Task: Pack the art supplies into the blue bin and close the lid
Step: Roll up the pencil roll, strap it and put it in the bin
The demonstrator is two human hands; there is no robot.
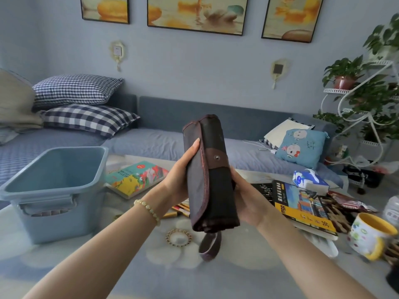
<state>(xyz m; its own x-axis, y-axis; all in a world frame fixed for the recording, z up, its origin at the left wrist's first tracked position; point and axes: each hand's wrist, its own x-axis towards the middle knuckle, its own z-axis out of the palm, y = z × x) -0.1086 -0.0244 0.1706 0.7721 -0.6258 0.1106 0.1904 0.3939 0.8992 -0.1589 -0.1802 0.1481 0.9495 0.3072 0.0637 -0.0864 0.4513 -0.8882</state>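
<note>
Fabric roll (210,180) upright, long axis vertical; L hand (183,171) & R hand (246,197) fingers curled round it. Blue bin (54,221) open at table (216,281) left edge; L hand nearer.

The bin (90,203) is pale blue, the rolled case (213,190) dark brown (reddish stitching), the pillows (75,89) blue-checked.

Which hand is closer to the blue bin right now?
Left. The left hand grips the rolled pouch on the side facing the blue bin; the right hand holds the pouch's opposite side, farther from the bin.
</note>
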